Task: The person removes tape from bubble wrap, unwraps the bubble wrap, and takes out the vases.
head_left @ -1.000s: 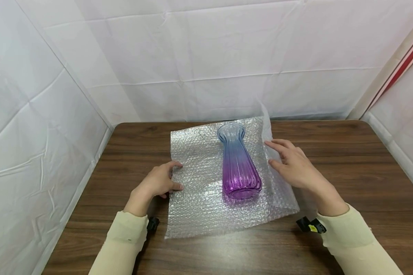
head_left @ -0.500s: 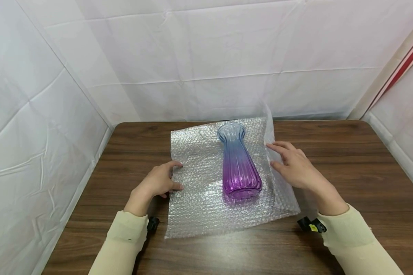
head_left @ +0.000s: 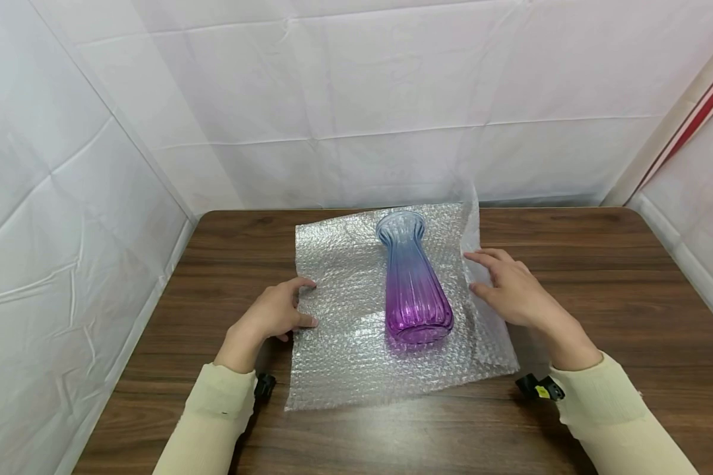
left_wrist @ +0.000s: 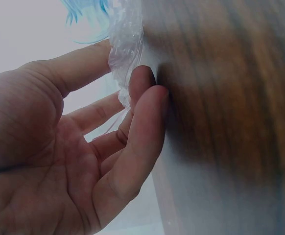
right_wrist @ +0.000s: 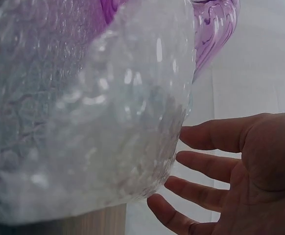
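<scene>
A ribbed glass vase (head_left: 412, 277), blue at the flared mouth and purple at the base, lies on its side on a sheet of bubble wrap (head_left: 339, 363). My left hand (head_left: 273, 307) rests at the sheet's left edge, thumb and forefinger touching the wrap. In the left wrist view its other fingers (left_wrist: 137, 132) bend loosely beside the wood. On the right, the sheet's edge curls upward as a flap (head_left: 492, 336). My right hand (head_left: 513, 290) touches that flap with extended fingertips. In the right wrist view, wrap (right_wrist: 128, 112) partly hides the vase.
The brown wood table (head_left: 356, 442) reaches around the sheet on all sides. White cloth walls (head_left: 356, 99) stand behind and at both sides. Black wrist cameras sit at the left cuff (head_left: 264, 386) and right cuff (head_left: 541, 388).
The raised flap has leaned outward to the right, and my right hand has shifted slightly right and toward me with it. My left hand and the vase stay nearly in place.
</scene>
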A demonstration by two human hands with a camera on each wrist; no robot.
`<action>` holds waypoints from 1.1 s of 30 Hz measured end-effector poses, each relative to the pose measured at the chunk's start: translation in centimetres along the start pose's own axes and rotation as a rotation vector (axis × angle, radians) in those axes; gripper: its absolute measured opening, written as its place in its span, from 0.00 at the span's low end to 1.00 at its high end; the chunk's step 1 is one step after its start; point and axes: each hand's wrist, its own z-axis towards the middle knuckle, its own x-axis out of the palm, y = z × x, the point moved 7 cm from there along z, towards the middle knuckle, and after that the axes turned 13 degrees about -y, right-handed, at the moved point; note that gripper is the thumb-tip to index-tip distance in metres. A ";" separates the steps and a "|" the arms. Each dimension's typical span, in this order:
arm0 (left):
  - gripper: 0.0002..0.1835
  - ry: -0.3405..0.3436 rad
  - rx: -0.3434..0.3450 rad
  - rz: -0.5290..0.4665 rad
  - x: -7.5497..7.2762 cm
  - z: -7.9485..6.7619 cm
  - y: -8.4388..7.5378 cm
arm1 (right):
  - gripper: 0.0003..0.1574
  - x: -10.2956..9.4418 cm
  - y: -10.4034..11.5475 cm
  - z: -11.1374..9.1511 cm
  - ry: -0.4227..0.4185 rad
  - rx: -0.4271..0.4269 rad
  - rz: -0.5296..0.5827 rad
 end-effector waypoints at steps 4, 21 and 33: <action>0.40 -0.001 -0.002 0.000 0.0 0.0 0.0 | 0.38 0.2 -0.4 0.1 0.017 0.018 0.000; 0.40 -0.005 -0.013 -0.013 0.0 0.0 -0.1 | 0.36 0.7 -2.0 0.1 0.039 0.058 -0.043; 0.40 -0.005 -0.009 -0.011 -0.1 0.0 -0.1 | 0.36 0.8 -2.8 0.2 0.062 0.063 -0.076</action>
